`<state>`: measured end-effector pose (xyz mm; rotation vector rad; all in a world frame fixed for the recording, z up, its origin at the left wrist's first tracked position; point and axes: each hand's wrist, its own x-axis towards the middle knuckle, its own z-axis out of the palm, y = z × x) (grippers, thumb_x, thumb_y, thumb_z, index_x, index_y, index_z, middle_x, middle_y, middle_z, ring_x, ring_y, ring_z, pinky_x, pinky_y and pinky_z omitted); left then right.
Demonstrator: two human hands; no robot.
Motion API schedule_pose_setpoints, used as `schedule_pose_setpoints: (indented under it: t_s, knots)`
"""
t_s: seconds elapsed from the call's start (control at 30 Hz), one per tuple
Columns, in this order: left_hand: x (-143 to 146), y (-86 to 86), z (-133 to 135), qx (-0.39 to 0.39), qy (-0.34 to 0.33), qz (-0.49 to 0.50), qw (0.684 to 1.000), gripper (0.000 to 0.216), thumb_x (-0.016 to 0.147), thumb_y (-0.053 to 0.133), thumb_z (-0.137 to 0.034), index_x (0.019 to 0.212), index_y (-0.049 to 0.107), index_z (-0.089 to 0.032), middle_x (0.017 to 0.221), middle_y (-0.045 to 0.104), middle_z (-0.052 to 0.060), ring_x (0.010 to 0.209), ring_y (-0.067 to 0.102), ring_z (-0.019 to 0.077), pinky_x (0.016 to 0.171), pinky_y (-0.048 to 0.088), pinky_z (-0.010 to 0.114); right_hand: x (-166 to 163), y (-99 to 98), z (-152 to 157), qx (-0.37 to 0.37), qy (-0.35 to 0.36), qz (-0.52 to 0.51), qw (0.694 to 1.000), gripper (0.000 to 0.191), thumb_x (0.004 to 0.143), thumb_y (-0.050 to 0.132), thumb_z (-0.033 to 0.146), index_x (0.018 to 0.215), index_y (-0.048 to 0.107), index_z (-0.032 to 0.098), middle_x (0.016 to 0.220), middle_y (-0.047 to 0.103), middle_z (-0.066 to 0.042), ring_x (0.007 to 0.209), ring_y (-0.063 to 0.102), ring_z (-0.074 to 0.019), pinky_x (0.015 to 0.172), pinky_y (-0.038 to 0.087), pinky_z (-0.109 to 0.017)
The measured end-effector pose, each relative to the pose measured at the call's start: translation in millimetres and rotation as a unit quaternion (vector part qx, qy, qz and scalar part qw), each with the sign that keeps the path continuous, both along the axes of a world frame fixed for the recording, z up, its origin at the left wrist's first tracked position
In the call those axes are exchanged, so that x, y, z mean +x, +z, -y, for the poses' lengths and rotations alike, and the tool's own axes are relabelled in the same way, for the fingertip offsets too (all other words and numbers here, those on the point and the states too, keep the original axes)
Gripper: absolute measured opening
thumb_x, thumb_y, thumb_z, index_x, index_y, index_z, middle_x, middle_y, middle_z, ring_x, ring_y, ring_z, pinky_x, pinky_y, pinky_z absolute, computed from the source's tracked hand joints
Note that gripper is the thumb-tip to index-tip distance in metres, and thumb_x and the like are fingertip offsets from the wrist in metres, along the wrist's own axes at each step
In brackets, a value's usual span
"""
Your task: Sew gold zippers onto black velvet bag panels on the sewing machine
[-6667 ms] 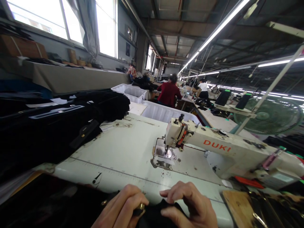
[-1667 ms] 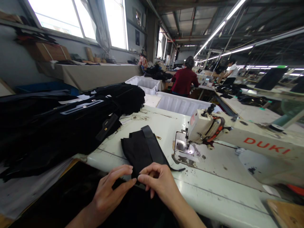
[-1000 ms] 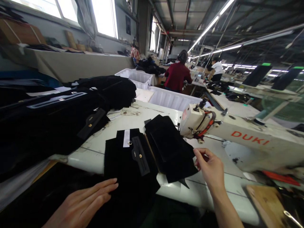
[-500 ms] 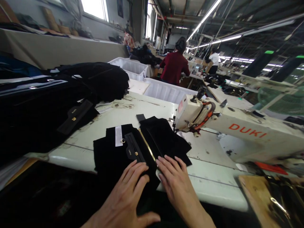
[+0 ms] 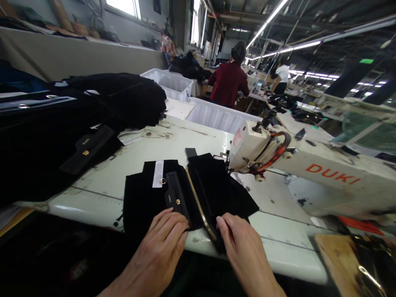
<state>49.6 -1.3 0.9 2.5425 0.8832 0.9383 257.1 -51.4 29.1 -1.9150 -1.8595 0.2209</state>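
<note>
A black fabric panel [image 5: 210, 177] lies on the sewing table, a gold zipper [image 5: 198, 202] running down its middle. On its left half are a black patch [image 5: 175, 192] with a small gold fitting, a white strip [image 5: 158, 174] and a metal ring. My left hand [image 5: 165, 243] is closed on the panel's near edge below the patch, its thumb hidden. Right of the zipper's near end, my right hand [image 5: 247, 245] pinches the panel's near edge, thumb against the fingers. The panel's far right part reaches the needle area of the sewing machine [image 5: 266, 152].
A heap of black pieces [image 5: 123, 99] covers the table's left side. White plastic bins [image 5: 222, 115] stand behind the table. A person in a dark red top [image 5: 229, 84] sits beyond them. At the lower right is a wooden board [image 5: 337, 260] beside shiny dark items.
My left thumb, spread before, has gone under the fabric. The right hand has gone from lying flat over the zipper to pinching the edge further right. The zipper's near end now shows.
</note>
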Motion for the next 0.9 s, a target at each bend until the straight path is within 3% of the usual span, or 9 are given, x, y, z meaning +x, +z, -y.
schedule_pose_setpoints:
  t_s: [0.1,0.2,0.37,0.6,0.9]
  knots:
    - [-1.0,4.5,2.2,0.009,-0.012,-0.039,0.999,0.021,0.091,0.054,-0.013,0.110,0.058,-0.020,0.115,0.059,0.005,0.117,0.050,0.0223,0.111,0.030,0.043,-1.6,2.9,2.3,0.094,0.001,0.049,0.994,0.026,0.099,0.042,0.024,0.084,0.062,0.021,0.094,0.061,-0.008,0.087,0.057,-0.0245,0.074,0.045,-0.038]
    - [0.6,6.5,2.8,0.038,-0.012,-0.063,0.997,0.037,0.084,0.064,-0.021,0.120,0.059,-0.021,0.119,0.059,0.006,0.119,0.048,0.0254,0.110,0.028,0.043,-3.8,2.1,6.2,0.145,0.072,0.023,0.987,0.021,0.096,0.046,0.016,0.110,0.062,0.019,0.113,0.062,-0.008,0.104,0.055,-0.0233,0.092,0.044,-0.039]
    - [2.1,0.9,2.0,0.062,0.003,-0.031,0.998,0.033,0.085,0.058,-0.017,0.118,0.064,-0.022,0.110,0.065,0.002,0.109,0.054,0.0214,0.110,0.024,0.038,-2.4,-12.6,13.0,0.146,0.153,0.019,0.977,0.025,0.094,0.050,0.010,0.111,0.064,0.021,0.103,0.068,-0.001,0.096,0.060,-0.0190,0.105,0.038,-0.041]
    - [-4.8,-0.4,1.3,0.093,-0.024,-0.129,0.987,0.042,0.081,0.064,-0.021,0.123,0.062,-0.022,0.117,0.065,0.003,0.113,0.052,0.0249,0.112,0.017,0.042,0.8,-21.2,19.5,0.172,0.165,0.002,0.971,0.023,0.091,0.056,0.007,0.108,0.067,0.017,0.092,0.069,-0.002,0.087,0.062,-0.0178,0.106,0.044,-0.044]
    - [-7.4,-6.9,0.7,0.126,-0.036,-0.178,0.975,0.048,0.078,0.067,-0.028,0.126,0.060,-0.026,0.141,0.055,-0.001,0.118,0.051,0.0264,0.113,0.015,0.046,0.3,-30.3,24.0,0.196,0.155,0.037,0.968,0.023,0.087,0.063,0.010,0.109,0.066,0.018,0.099,0.072,-0.001,0.090,0.065,-0.0194,0.108,0.044,-0.044]
